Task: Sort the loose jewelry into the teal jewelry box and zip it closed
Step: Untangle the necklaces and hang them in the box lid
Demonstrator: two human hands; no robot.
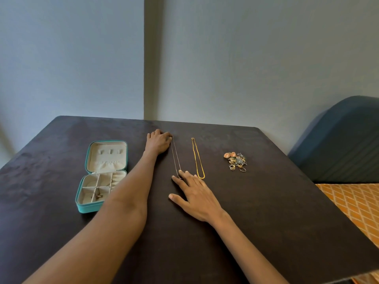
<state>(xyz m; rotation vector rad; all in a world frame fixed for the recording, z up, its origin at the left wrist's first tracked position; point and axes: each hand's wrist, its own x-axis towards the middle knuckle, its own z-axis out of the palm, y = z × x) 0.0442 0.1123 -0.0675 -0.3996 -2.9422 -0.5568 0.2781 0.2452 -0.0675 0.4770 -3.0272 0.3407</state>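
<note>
Thin silver chain point(175, 156) is stretched straight mid-table, probably to untangle it: far end pinched by left hand point(159, 142), near end pinned under spread right fingers point(185, 177). Teal box point(102, 175) is open near left edge.

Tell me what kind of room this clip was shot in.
Probably a bedroom at home: a padded blue headboard and an orange patterned bedspread sit right beside the dark table, against a plain painted wall.

On the table point(266, 212), the open jewelry box point(102, 175) lies left, two chains point(176, 158) centre, and the jewelry pile point(236, 161) right, well apart.
</note>
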